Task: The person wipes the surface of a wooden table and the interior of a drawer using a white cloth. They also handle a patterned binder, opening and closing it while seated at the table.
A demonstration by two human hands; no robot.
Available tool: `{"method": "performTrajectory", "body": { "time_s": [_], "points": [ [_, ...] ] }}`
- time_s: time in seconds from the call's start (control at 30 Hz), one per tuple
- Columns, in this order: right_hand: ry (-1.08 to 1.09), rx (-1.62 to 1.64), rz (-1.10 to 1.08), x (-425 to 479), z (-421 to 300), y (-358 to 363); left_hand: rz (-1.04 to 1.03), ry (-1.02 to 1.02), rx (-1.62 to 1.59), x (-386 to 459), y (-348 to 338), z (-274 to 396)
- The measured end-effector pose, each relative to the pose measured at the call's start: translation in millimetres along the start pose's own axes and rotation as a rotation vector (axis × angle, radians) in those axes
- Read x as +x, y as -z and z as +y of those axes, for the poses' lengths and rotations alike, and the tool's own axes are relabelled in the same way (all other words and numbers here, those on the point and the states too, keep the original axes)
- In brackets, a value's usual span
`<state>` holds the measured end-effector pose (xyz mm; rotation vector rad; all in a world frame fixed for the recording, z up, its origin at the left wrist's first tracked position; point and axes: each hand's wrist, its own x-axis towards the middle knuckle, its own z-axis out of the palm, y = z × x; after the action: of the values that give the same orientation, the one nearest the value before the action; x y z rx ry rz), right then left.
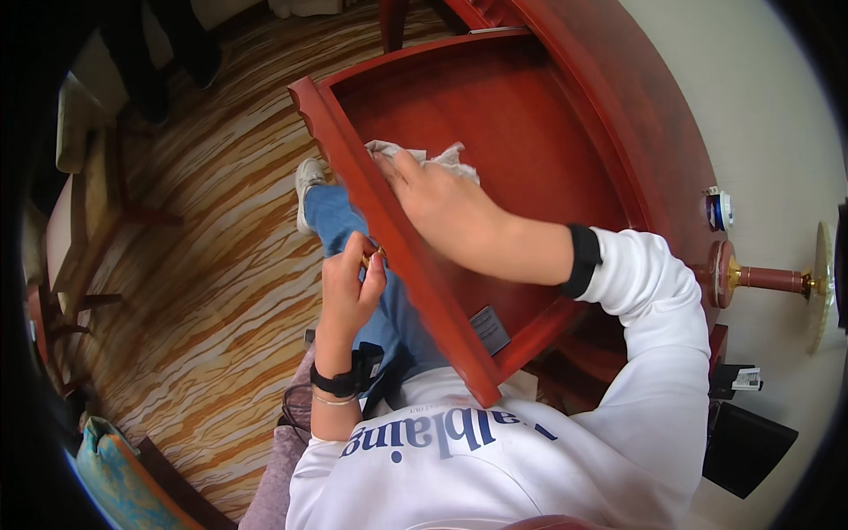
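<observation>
A red wooden drawer [530,139] is pulled out of a red wooden desk [636,106] in front of my body. My left hand [354,275] pinches the small brass knob [366,260] on the outer face of the drawer front [397,245]. Inside the drawer, my right hand [437,199] presses a crumpled greyish-white cloth [454,159] near the inner side of that front. My fingers cover part of the cloth. A dark flat card [490,330] bearing writing lies in the drawer's near corner.
A lamp [768,277], a small blue-and-white object [719,209] and a black box-like object [748,447] are at the right. Chairs [86,225] stand on the striped carpet [218,318] at left. Another person's legs [159,53] show at upper left. A patterned cushion [126,477] lies lower left.
</observation>
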<state>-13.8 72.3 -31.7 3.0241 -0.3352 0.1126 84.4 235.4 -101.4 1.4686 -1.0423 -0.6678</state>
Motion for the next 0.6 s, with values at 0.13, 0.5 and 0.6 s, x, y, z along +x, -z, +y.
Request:
{"method": "performTrajectory", "body": {
  "time_s": [0.13, 0.5, 0.6],
  "points": [
    [-0.117, 0.032, -0.005, -8, 59, -7, -0.011, -0.009, 0.108, -2, 3, -5],
    [-0.468, -0.418, -0.068, -51, 145, -20, -0.035, 0.004, 0.089, 2, 2, 2],
    [-0.503, -0.057, -0.197, -44, 79, 4, -0.022, -0.008, 0.048, 0, 2, 4]
  ]
}}
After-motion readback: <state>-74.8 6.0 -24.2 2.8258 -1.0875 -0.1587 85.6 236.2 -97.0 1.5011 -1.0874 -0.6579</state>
